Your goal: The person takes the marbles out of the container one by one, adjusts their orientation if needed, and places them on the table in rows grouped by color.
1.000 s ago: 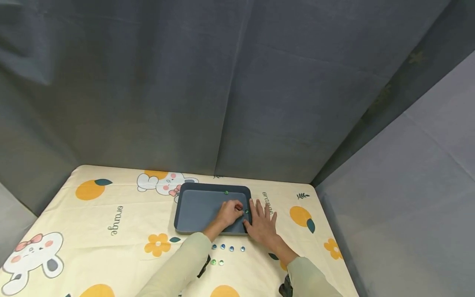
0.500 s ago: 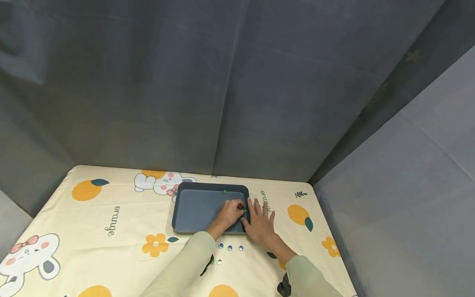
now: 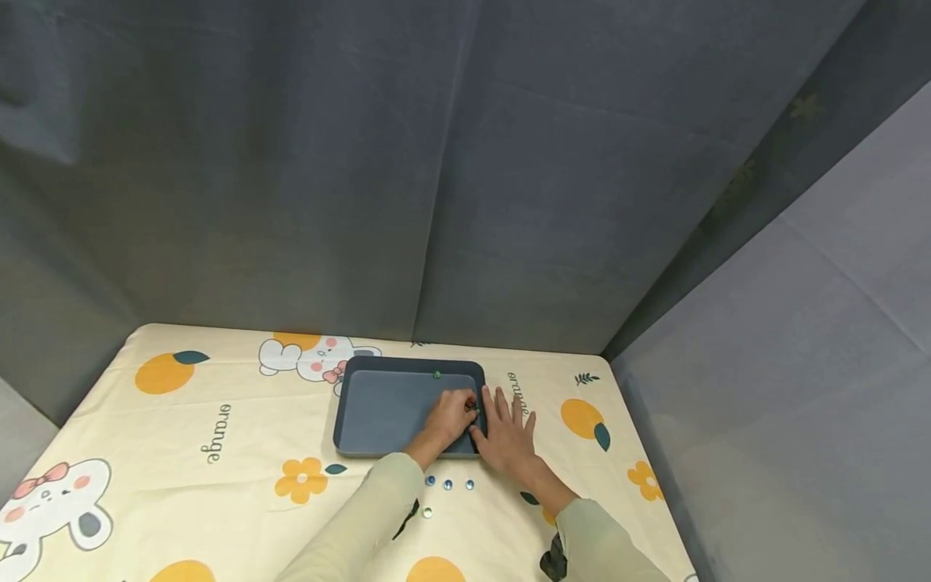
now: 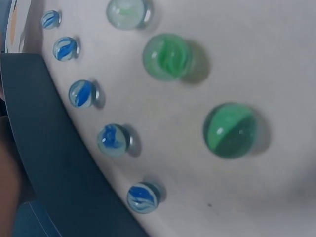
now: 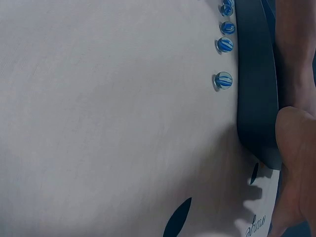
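My left hand (image 3: 449,420) reaches into the dark grey tray (image 3: 385,449) near its right side, with curled fingertips at a small green marble (image 3: 477,411) that they appear to pinch. Fingers spread, my right hand (image 3: 507,440) rests along the tray's right rim, its thumb near the left hand. Another green marble (image 3: 437,374) lies by the far wall inside the tray. On the cloth before the tray, several blue-swirled marbles (image 4: 112,139) stand in a row. Several green marbles (image 4: 230,130) lie behind that row, one of them paler. My left sleeve hides part of them in the head view.
A cream cloth (image 3: 247,501) printed with oranges, flowers and rabbits covers the table. Grey curtains (image 3: 305,178) hang behind it, and a pale grey panel (image 3: 800,364) stands on the right.
My left fingertips have closed in on the green marble at the tray's right side. The left sleeve covers more of the marbles. The right hand stays on the rim; the view shifts slightly.
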### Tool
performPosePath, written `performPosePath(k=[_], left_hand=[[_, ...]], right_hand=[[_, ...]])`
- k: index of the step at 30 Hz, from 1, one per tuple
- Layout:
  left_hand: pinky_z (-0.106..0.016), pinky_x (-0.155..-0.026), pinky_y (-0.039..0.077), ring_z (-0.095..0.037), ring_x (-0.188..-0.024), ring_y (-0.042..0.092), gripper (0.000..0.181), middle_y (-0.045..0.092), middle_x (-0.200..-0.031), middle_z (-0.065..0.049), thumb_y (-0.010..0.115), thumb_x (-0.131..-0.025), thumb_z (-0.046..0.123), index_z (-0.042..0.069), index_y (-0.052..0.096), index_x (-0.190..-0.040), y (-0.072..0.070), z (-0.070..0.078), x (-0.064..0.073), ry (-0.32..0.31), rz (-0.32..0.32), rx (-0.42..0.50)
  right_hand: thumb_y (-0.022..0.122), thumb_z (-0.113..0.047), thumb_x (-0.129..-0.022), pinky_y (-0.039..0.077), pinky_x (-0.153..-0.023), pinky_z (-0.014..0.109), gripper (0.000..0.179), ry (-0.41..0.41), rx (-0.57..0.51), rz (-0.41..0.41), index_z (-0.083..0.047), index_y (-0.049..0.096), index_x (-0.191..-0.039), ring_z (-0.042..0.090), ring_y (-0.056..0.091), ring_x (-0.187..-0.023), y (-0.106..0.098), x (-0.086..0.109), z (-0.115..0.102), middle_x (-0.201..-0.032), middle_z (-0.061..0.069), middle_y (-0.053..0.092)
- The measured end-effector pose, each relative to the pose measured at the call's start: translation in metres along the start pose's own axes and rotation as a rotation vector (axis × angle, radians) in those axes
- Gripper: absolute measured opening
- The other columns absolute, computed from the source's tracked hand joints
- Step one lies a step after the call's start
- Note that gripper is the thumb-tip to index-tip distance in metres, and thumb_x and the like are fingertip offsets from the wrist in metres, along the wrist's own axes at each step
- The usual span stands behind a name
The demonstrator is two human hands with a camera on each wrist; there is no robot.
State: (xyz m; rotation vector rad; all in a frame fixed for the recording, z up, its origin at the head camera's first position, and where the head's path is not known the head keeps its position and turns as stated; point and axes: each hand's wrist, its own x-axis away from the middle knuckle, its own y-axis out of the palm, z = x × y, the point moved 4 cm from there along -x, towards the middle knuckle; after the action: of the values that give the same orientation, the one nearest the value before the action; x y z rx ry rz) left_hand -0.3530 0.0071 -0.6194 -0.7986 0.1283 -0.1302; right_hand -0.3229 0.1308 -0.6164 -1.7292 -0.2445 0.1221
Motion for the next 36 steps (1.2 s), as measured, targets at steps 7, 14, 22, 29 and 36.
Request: performPosePath(k=[7, 14, 22, 29, 36], left_hand=[[-0.039, -0.082, 0.056, -0.024, -0.098, 0.068, 0.019, 0.072, -0.106, -0.009, 0.074, -0.09, 0.008, 0.007, 0.073, -0.108, -0.002, 0.006, 0.001, 0.024, -0.008, -0.101], [-0.038, -0.084, 0.055, -0.022, -0.101, 0.067, 0.017, 0.072, -0.106, -0.005, 0.073, -0.091, 0.009, 0.011, 0.074, -0.108, 0.0, 0.004, 0.001, 0.053, 0.001, -0.167], [-0.036, -0.082, 0.056, -0.021, -0.097, 0.068, 0.014, 0.072, -0.103, -0.006, 0.073, -0.091, 0.007, 0.009, 0.075, -0.105, -0.001, -0.002, 0.002, 0.078, 0.032, -0.108], [-0.032, -0.076, 0.056, -0.017, -0.086, 0.068, 0.016, 0.073, -0.098, -0.007, 0.072, -0.09, 0.004, 0.004, 0.075, -0.106, -0.009, -0.002, 0.011, 0.081, 0.031, 0.009], [-0.03, -0.074, 0.056, -0.015, -0.084, 0.067, 0.015, 0.072, -0.096, -0.007, 0.071, -0.092, 0.005, 0.001, 0.073, -0.107, -0.022, 0.004, 0.028, 0.134, 0.068, 0.092]], right_hand=[[0.049, -0.049, -0.1, 0.013, -0.109, 0.074, 0.075, -0.006, 0.001, 0.0, -0.017, 0.02, -0.161, 0.048, 0.014, -0.146, 0.002, -0.002, 0.001, -0.163, 0.016, 0.021], [0.049, -0.048, -0.1, 0.013, -0.108, 0.075, 0.074, -0.019, -0.01, 0.008, -0.017, 0.02, -0.161, 0.049, 0.015, -0.146, 0.003, -0.002, 0.0, -0.163, 0.017, 0.021], [0.046, -0.049, -0.102, 0.013, -0.109, 0.074, 0.072, -0.016, -0.004, 0.0, -0.018, 0.018, -0.161, 0.047, 0.014, -0.147, 0.001, 0.0, -0.002, -0.163, 0.015, 0.02], [0.048, -0.048, -0.101, 0.014, -0.109, 0.074, 0.073, -0.02, -0.005, 0.008, -0.016, 0.019, -0.161, 0.048, 0.014, -0.146, 0.003, -0.001, 0.001, -0.163, 0.016, 0.021], [0.048, -0.049, -0.101, 0.015, -0.108, 0.074, 0.074, -0.013, 0.0, 0.005, -0.017, 0.019, -0.161, 0.048, 0.014, -0.146, 0.001, 0.0, 0.002, -0.163, 0.016, 0.021]])
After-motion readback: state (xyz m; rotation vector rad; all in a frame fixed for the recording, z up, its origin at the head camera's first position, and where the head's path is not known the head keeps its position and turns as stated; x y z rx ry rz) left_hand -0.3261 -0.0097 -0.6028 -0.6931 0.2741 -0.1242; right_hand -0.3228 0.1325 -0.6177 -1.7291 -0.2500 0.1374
